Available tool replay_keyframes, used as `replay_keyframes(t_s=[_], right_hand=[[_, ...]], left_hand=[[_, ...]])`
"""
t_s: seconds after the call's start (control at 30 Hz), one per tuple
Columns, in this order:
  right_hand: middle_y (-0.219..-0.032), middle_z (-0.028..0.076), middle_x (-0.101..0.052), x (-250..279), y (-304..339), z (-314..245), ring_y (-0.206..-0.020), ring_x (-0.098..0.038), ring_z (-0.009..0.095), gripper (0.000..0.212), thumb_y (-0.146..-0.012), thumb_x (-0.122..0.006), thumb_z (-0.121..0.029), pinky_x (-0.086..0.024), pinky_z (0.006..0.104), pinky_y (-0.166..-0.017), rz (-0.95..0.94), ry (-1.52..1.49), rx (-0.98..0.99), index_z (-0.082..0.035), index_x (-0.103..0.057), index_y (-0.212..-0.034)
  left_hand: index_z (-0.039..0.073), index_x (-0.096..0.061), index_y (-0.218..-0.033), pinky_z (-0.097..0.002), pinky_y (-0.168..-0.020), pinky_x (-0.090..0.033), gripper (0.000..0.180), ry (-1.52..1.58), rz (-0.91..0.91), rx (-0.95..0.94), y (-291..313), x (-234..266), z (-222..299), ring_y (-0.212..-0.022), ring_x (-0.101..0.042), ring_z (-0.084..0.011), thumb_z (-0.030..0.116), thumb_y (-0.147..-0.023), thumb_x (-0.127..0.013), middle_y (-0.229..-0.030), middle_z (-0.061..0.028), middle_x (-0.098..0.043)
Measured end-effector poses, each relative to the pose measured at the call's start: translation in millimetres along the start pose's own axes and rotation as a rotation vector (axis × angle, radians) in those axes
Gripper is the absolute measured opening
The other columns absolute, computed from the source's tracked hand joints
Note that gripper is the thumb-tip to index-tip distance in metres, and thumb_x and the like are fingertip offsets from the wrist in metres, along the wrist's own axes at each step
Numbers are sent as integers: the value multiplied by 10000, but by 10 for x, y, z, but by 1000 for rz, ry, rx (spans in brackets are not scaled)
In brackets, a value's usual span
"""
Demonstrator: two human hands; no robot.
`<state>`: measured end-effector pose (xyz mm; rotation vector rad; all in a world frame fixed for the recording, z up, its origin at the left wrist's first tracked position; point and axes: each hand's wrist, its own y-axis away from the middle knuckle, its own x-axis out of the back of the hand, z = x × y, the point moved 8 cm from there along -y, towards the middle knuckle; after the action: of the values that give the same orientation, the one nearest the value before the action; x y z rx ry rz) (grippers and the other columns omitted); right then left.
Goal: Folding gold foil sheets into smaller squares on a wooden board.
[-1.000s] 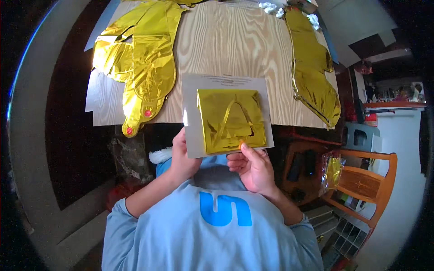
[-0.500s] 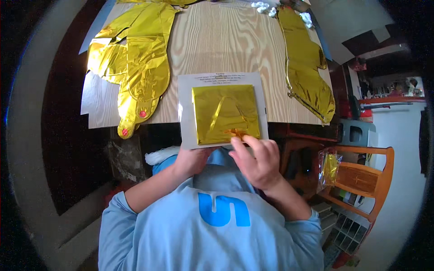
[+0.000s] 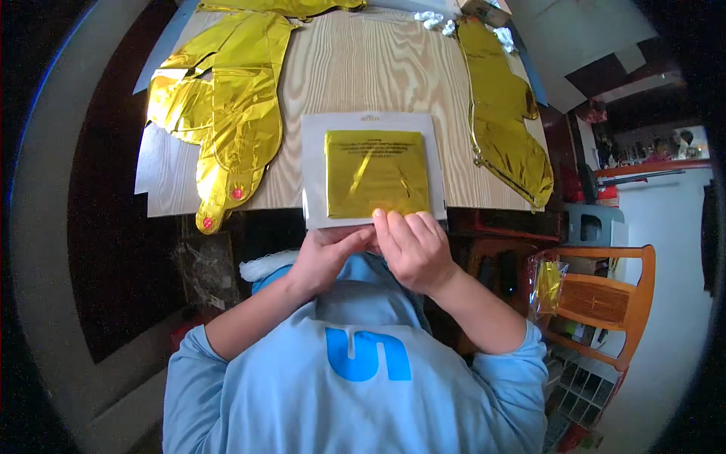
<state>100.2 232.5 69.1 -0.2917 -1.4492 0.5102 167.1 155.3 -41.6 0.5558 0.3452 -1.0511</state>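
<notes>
The flat clear plastic packet with a white backing card and a folded square of gold foil inside (image 3: 372, 171) lies at the near edge of the pale wood-grain counter (image 3: 363, 68), about midway along it, its lower edge hanging just over the counter's front. Both hands meet at that lower edge. The left hand (image 3: 327, 256) comes in from the left, fingers curled and pinched narrow against the packet's bottom rim near its middle. The right hand (image 3: 412, 246) sits just beside it, touching it, fingertips (image 3: 382, 221) pressed onto the bottom rim of the packet right below the gold square; fingers close together, bent down over the edge. Whether either hand truly grips the plastic or only presses on it, I cannot tell from here.

On the counter's left side sprawls a large crinkled gold foil balloon, uninflated (image 3: 219, 106), its narrow tail with small red dots reaching past the near-left edge. Along the right edge runs a second long gold foil balloon, flat as well (image 3: 503, 113), stretching from the far corner down to the near-right corner. Small white crumpled bits (image 3: 435, 19) sit at the far edge. Off the counter to the right stands an orange wooden chair (image 3: 605, 295) with a small clear bag of gold foil (image 3: 546, 284) hanging by it.
</notes>
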Motion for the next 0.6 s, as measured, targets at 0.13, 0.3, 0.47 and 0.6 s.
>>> replay_keyframes(t_s=[0.13, 0.3, 0.47, 0.6], right_hand=[[-831, 109, -569, -50, -37, 13, -721, -544, 217, 322, -821, -597, -127, -464, 332, -648, -18, -28, -21, 98, -657, -1043], [-783, 75, -504, -120, -75, 65, -751, -552, 242, 238, -820, -615, -151, -463, 359, -678, -73, -158, -161, 14, -645, -989], [-865, 82, -578, 49, -73, 307, -789, -574, 296, 263, -735, -818, -149, -480, 397, -734, 64, -282, -326, -97, -633, -915], [-1097, 115, -599, 57, 191, 565, -959, -590, 317, 500, -729, -838, -259, -468, 437, -854, 69, -316, -447, -69, -633, -1143]], left_hand=[[-85, -681, -1082, -345, -871, -556, 212, -29, -47, 8, 43, -16, -47, -904, -673, -189, 86, -980, -607, -979, -130, -711], [-88, -666, -1117, -336, -853, -552, 266, 24, -53, 124, 69, 76, -31, -892, -673, -190, 138, -983, -621, -968, -120, -709], [-75, -664, -1130, -339, -821, -551, 388, -358, -94, 419, 302, 311, 38, -912, -674, -193, 271, -956, -686, -1010, -113, -713], [2, -688, -1109, -352, -665, -547, 350, -1144, -257, 265, 578, 200, 623, -705, -684, -284, 280, -901, -729, -893, -123, -714]])
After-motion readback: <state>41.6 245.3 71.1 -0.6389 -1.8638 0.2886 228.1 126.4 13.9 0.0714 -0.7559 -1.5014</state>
